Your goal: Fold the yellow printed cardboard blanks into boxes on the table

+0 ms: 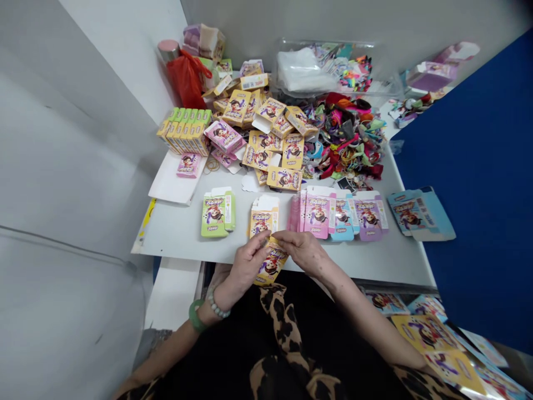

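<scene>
A yellow box (271, 263) with a cartoon figure is between my hands at the table's front edge, tilted. My left hand (249, 256) grips its upper left side, fingers bent near the top. My right hand (303, 250) has its fingertips pressed together at the box's top right corner. Just beyond lies a stack of flat yellow cartons (262, 215). Green cartons (217, 213) lie to the left of it. Pink cartons (318, 211), blue cartons (343, 216) and purple cartons (370, 215) lie in a row to the right.
Loose yellow boxes (292, 151) are heaped at the back centre, beside a colourful pile of small items (341, 133). Behind stands a clear plastic tray (385, 89). Upright boxes (183, 136) and a red bag (185, 80) are at the left. A blue carton (420, 214) overhangs the right edge.
</scene>
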A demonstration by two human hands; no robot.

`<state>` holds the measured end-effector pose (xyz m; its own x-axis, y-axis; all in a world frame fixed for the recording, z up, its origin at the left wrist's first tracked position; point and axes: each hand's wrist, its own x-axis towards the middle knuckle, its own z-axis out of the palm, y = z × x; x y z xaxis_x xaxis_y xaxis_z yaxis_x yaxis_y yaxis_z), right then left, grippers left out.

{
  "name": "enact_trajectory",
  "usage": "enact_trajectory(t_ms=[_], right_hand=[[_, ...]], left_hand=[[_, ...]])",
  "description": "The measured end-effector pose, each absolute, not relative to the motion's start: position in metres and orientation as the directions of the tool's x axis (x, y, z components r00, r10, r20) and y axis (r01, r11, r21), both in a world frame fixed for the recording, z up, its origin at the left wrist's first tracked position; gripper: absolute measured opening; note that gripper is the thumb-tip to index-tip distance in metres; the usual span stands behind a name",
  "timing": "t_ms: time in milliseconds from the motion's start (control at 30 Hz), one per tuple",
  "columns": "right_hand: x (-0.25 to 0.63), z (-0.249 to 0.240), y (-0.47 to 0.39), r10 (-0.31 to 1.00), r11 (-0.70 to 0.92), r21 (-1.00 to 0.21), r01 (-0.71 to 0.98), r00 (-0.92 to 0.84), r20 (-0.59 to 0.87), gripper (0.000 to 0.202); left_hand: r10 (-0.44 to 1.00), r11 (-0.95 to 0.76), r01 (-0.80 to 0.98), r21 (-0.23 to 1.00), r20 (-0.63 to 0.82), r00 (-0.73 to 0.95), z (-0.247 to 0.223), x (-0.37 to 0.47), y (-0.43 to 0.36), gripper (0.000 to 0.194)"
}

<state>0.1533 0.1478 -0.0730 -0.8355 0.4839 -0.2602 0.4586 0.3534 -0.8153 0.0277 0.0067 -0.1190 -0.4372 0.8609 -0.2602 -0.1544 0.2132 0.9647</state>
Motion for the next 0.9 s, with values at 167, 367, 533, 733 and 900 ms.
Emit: enact_trajectory(t_ms=[167,367,533,733,900], right_hand=[[0.151,-0.072,0.139,0.456,0.524,-0.721,0.453,-0.864,-0.211,0.026],[0.157,-0.066,0.138,0.332,0.463,-0.826,0.323,-0.927,-0.176,0.028],[0.145,-0.078,0.135,0.459,0.242,-0.926,0.290,-0.875,-0.154,0.029],[0.130,-0.098,0.138,0.651,0.169,-0.965,0.199,-0.758,-0.042,0.020],[0.133,-0.102,0.140,0.594,0.154,-0.963,0.221,-0.800,-0.088,0.020]], left_hand=[[0.848,0.202,-0.169,0.965,-0.259,-0.463,-0.123,0.029,0.006,0.051],[0.832,0.201,-0.217,0.955,-0.283,-0.477,-0.119,0.026,0.005,0.051],[0.761,0.165,-0.309,0.937,-0.320,-0.565,-0.115,0.020,0.013,0.043],[0.684,-0.001,-0.541,0.841,-0.394,-0.614,-0.108,0.012,0.023,0.036],[0.747,0.136,-0.553,0.822,-0.452,-0.487,-0.107,0.011,0.019,0.038]])
